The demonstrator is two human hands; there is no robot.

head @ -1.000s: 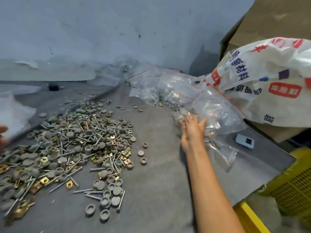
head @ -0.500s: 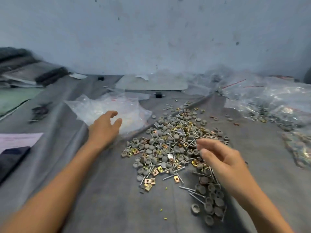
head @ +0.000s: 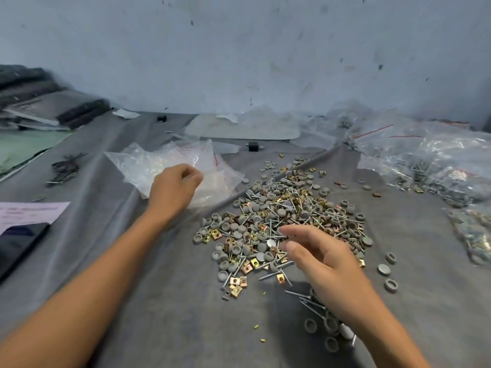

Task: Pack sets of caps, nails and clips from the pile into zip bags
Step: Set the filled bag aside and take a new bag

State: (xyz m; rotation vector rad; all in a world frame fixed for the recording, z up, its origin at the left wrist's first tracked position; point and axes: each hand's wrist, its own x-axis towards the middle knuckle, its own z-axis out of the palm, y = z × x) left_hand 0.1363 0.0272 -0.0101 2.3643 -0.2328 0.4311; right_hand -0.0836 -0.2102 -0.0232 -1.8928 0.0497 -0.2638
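Note:
A pile of grey caps, nails and brass clips lies on the grey cloth in the middle. My right hand hovers over the pile's near edge, fingers relaxed and spread, holding nothing. To the left of the pile lies a stack of empty clear zip bags. My left hand rests on this stack with its fingers curled round the top bag. Filled zip bags are heaped at the right. Several loose nails and caps lie partly hidden beneath my right forearm.
A dark phone and a pink paper lie at the left edge. Dark folded material is stacked at the back left. More filled bags sit at the far right. Loose caps dot the cloth. The wall stands close behind.
The view swung left from the filled bags to the pile. My right hand left those bags and came over the pile. My left hand reached the empty bags and curled its fingers.

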